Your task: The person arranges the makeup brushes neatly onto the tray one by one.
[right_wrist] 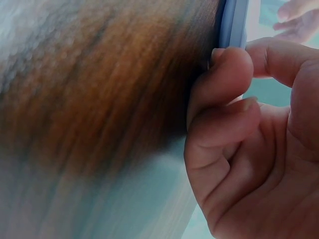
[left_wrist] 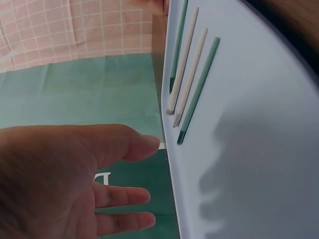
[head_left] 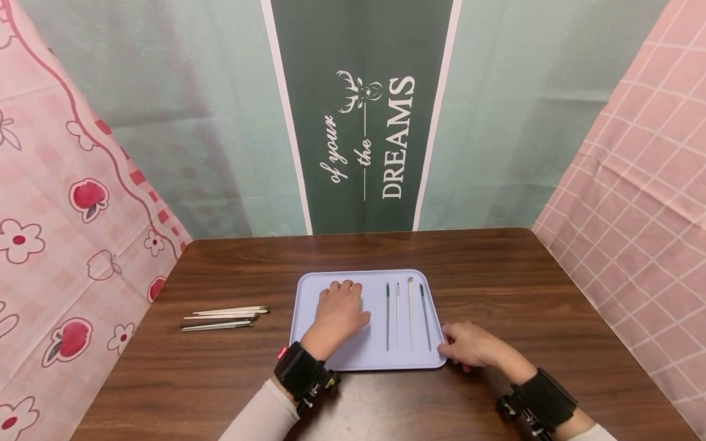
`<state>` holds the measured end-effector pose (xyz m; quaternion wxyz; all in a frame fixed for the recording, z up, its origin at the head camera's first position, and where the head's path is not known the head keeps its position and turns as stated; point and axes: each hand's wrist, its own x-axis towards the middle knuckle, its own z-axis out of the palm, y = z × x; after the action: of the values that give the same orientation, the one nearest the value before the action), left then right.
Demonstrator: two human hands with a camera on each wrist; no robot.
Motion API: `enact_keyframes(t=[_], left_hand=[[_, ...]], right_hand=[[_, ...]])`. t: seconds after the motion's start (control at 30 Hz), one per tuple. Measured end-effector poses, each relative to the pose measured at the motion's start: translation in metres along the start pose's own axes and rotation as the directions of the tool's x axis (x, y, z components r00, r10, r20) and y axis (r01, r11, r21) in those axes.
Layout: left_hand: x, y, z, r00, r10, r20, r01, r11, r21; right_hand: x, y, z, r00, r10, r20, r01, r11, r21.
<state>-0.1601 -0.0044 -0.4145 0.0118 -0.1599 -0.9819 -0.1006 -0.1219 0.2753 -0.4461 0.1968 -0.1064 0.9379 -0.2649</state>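
Observation:
A pale lavender tray (head_left: pixel 364 353) lies on the wooden table, bearing several slim brushes in a row on its right half, white-handled (head_left: pixel 410 315) and grey-green (head_left: pixel 388 318). Above the tray's left half is my left hand (head_left: pixel 341 312), fingers spread and nothing held; in the left wrist view its shadow falls on the tray (left_wrist: pixel 269 94). My right hand (head_left: pixel 471 344) pinches the tray's right edge close to the near corner. The right wrist view shows curled fingers (right_wrist: pixel 224 74) at the rim (right_wrist: pixel 234 25), with the thumb on the other side.
Left of the tray, a loose bunch of several more brushes (head_left: pixel 226 316) lies on the brown table (head_left: pixel 242 367), handles to the left. Behind the table hangs a green curtain (head_left: pixel 220 122) with lettering. Patterned pink cloths (head_left: pixel 651 202) flank both sides.

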Motion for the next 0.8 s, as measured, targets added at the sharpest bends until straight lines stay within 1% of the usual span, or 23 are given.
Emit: enact_keyframes(t=[0.3,0.5,0.67,0.8], left_hand=[[-0.022,-0.02,-0.007,1.0,-0.026,0.011,0.026,1.0,0.004],[-0.037,-0.037,-0.012,0.999,-0.054,0.004,0.054,0.998,0.02],[-0.05,-0.052,-0.014,0.997,-0.082,0.005,0.082,0.997,0.014],[-0.06,-0.067,-0.017,0.994,-0.108,-0.011,0.108,0.994,0.008]], right_hand=[[-0.001,-0.003,-0.001,1.0,-0.003,0.0,0.003,1.0,0.012],[-0.001,-0.002,-0.001,1.0,-0.017,-0.001,0.017,1.0,0.013],[-0.001,-0.001,-0.001,1.0,-0.023,-0.004,0.023,1.0,0.012],[-0.001,0.0,-0.001,1.0,-0.028,-0.008,0.029,1.0,0.012]])
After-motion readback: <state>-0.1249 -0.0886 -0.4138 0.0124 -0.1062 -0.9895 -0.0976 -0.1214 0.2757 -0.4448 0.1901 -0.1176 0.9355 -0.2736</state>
